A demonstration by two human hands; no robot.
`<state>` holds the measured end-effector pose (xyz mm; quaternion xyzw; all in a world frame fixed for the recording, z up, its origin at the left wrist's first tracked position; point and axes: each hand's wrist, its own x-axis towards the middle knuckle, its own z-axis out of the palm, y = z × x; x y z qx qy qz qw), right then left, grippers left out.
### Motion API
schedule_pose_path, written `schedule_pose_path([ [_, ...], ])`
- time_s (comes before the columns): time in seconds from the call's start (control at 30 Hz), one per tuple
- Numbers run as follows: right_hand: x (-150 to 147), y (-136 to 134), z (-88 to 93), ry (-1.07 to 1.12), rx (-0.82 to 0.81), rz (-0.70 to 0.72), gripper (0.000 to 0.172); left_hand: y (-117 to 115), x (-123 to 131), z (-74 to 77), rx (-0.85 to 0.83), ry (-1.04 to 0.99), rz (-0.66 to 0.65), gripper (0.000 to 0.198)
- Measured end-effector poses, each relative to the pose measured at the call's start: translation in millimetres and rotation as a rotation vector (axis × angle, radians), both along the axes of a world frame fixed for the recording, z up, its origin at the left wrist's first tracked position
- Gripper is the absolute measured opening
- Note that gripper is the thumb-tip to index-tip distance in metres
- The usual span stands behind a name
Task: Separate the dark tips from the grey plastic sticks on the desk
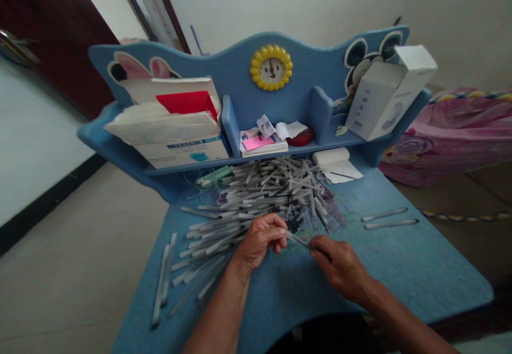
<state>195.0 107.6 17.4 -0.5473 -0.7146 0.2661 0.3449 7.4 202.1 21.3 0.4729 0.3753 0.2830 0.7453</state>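
Left hand (pixel 262 241) has fingers curled, pinching one end of a slim translucent grey plastic pen (pixel 298 240); right hand (pixel 340 264) closed on the other end. Pen's tilted above the blue desk (pixel 424 268), near a messy pile of translucent grey pens (pixel 272 186). Two similar pens (pixel 391 224) lie well apart, right side.

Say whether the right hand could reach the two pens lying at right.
Probably yes: nothing visible blocks the way from the right hand to the two pens, though its fingers grip another pen.

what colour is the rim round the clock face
Yellow; the scalloped rim shows in the head view, the only one.
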Motion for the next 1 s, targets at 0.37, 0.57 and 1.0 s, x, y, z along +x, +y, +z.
schedule_pose_path([
  [0.37, 21, 15, 9.1, -0.274, 0.018, -0.002, 0.011, -3, 7, 0.4, 0.067, -0.019, 0.031, 0.022],
  [0.57, 102, 32, 16.4, -0.567, 0.052, -0.061, 0.018, -2, 10, 2.3, 0.140, 0.030, 0.032, 0.041],
  [1.0, 224, 65, -4.0, -0.730, -0.117, 0.110, 0.026, 1, 9, -5.3, 0.178, 0.160, 0.109, 0.033],
])
